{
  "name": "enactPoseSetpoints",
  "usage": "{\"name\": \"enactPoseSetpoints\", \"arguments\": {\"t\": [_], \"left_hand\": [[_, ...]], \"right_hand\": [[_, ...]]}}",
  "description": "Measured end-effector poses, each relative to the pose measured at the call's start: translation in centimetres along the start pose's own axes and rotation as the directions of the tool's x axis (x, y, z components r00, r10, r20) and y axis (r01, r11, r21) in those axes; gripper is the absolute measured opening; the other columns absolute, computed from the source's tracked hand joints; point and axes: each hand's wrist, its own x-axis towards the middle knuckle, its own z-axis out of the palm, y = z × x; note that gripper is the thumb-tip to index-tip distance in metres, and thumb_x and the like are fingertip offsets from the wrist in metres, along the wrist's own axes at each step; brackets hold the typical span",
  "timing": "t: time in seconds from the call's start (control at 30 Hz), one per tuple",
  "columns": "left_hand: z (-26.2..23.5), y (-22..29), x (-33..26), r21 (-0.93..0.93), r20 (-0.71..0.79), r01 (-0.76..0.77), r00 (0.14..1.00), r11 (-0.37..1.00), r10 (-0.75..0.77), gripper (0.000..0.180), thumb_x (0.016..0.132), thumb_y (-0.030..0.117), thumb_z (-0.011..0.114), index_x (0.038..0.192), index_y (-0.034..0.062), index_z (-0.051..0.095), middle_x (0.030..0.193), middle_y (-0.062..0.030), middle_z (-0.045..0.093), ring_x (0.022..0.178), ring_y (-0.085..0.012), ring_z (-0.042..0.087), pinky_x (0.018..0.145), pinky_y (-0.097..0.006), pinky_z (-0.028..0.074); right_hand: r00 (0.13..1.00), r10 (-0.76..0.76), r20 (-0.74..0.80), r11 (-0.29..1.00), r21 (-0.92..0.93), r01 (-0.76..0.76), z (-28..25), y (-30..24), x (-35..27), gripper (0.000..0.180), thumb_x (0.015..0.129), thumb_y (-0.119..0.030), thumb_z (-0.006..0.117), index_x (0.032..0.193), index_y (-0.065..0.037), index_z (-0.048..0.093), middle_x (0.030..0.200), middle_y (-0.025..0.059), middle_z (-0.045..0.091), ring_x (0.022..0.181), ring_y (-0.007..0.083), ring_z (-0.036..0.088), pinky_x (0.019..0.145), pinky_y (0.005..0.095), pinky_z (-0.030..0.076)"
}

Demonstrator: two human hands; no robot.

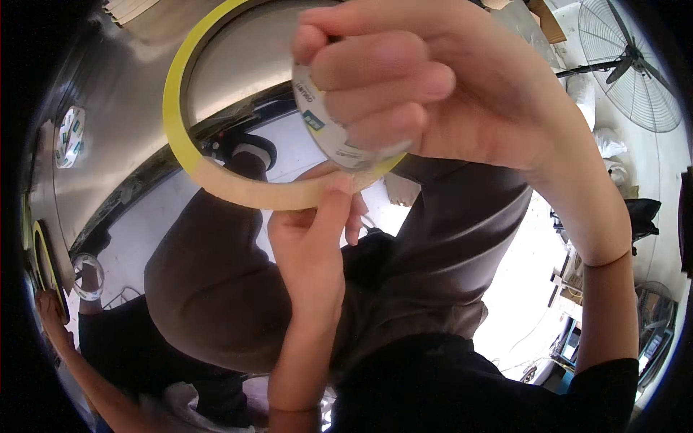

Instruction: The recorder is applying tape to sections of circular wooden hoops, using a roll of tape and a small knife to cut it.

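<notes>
A large yellow ring (173,108) is held up in front of me, its lower stretch covered by a tan strip (249,191). My left hand (314,245) is closed on the ring's lower edge, thumb on the near side and fingers behind it. Above and to the right, my right hand (404,86) is curled round a tape roll (336,141) with a white printed core, close against the ring's right side. These fingers are slightly blurred and hide much of the roll and of the ring's right part.
A metal table (130,86) spans the upper left, with another tape roll (71,137) on it. At far left, a co-worker's hand (52,310) is at a second yellow ring (42,252), near a clear roll (88,276). A fan (632,58) stands at upper right.
</notes>
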Motion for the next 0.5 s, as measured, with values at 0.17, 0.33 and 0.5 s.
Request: {"name": "enactPoseSetpoints", "arguments": {"t": [0.17,0.33,0.5], "left_hand": [[-1.0,-0.7,0.3,-0.126,0.052,-0.04,0.998,0.991,0.047,0.023,0.096,0.008,0.064,0.115,-0.0061,0.063,0.079,-0.007,0.064,0.062,-0.0078,0.055,0.053,-0.021,0.041],[0.0,-1.6,0.8,-0.119,0.004,-0.044,0.999,0.992,0.045,0.017,0.094,0.004,0.064,0.108,-0.0047,0.063,0.078,-0.0063,0.064,0.063,-0.0071,0.055,0.054,-0.02,0.041],[-1.6,-1.5,0.3,-0.172,0.046,-0.053,0.997,0.984,0.062,0.021,0.094,0.005,0.067,0.112,-0.005,0.064,0.089,-0.005,0.067,0.074,-0.0066,0.059,0.064,-0.02,0.047]], "right_hand": [[0.985,-0.169,0.024,0.986,0.005,0.169,0.3,2.2,-1.2,0.041,0.112,-0.029,0.026,0.106,-0.004,0.058,0.057,-0.0067,0.054,0.045,0.0048,0.049,0.051,0.022,0.049],[0.991,0.132,-0.005,0.989,-0.06,-0.132,-0.5,0.7,-2.8,0.078,0.108,-0.046,0.006,0.122,0.008,0.059,0.074,0.0157,0.069,0.061,0.0228,0.069,0.062,0.0321,0.06],[0.82,0.569,0.062,0.805,0.16,-0.571,0.7,-2.7,0.0,0.076,0.105,-0.051,0.03,0.117,0.02,0.056,0.101,0.0369,0.067,0.091,0.0408,0.073,0.083,0.0401,0.06]]}}
